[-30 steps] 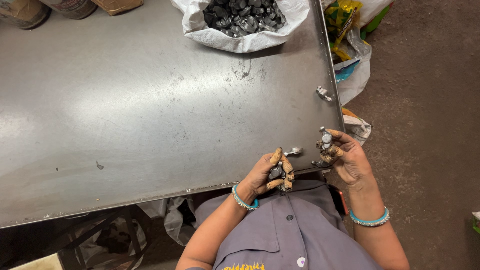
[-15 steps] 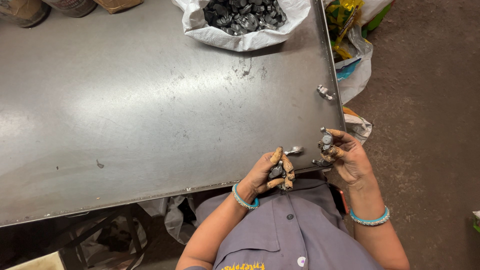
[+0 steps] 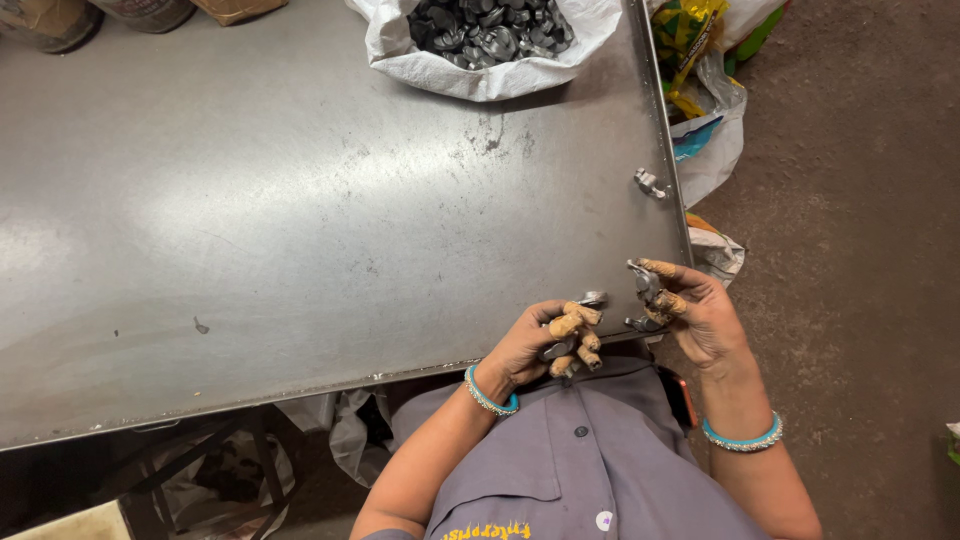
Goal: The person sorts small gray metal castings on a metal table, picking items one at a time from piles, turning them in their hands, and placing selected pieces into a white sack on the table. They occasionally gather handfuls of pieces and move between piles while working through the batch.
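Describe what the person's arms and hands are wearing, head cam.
Both forearms are bare below short grey shirt sleeves. Each wrist has a turquoise bangle: one on the left hand, one on the right hand. Several fingers on both hands are wrapped in tan, grimy tape or cloth strips. No gloves. The grey shirt has buttons and yellow stitching on the chest.

2 hands point(image 3: 540, 345), 1 white sack point(image 3: 480, 70), 1 steel table point(image 3: 250, 220), 2 turquoise bangles point(image 3: 488, 398).

My left hand point(image 3: 545, 345) curls over small metal part point(image 3: 557, 349), its shape mostly hidden. Piece in my right hand point(image 3: 695, 315) too small to make out. White sack point(image 3: 480, 70) of dark parts cut off at top edge.
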Demonstrator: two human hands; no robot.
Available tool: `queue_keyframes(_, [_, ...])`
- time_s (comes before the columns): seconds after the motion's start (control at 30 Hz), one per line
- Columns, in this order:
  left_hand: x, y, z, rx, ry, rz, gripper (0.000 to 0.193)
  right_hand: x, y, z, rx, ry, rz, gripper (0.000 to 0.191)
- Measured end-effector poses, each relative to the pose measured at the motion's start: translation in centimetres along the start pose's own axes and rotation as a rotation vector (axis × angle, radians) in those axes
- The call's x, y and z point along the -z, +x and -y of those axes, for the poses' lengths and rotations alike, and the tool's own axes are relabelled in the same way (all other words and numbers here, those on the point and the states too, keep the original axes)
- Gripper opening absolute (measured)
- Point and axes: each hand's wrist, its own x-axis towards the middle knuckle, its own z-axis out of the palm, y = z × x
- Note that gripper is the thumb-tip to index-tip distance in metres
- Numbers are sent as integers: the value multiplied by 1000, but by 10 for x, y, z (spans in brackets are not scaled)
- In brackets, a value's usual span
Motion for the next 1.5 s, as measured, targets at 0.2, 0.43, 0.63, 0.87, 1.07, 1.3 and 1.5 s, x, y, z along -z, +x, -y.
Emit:
queue_keyframes(0.2, [-2,0,1,40,9,-65,32,-26,-10,10,-35,-152,41,47])
queue_keyframes(0.43, [-13,-3,-7,72,36,-143,32,-58,-21,4,-48,-373,210,49])
queue_keyframes(0.63, [-17,-41,-29,73,237,-165,26,-97,-31,-24,-104,-372,218,51])
queue_keyframes(0.87, [6,-165,-73,-8,326,-501,23,-103,-44,0,377,-1338,-91,24])
queue_keyframes(1.07, [65,-291,-75,35,454,-905,26,-70,-44,22,449,-1775,-448,23])
queue_keyframes(1.3, [116,-321,-31,-23,182,-1340,24,-73,-20,16,390,-1521,-372,28])
queue_keyframes(1.5, [122,-322,5,-129,-124,-1404,23,-87,-13,22,313,-1423,-392,35])
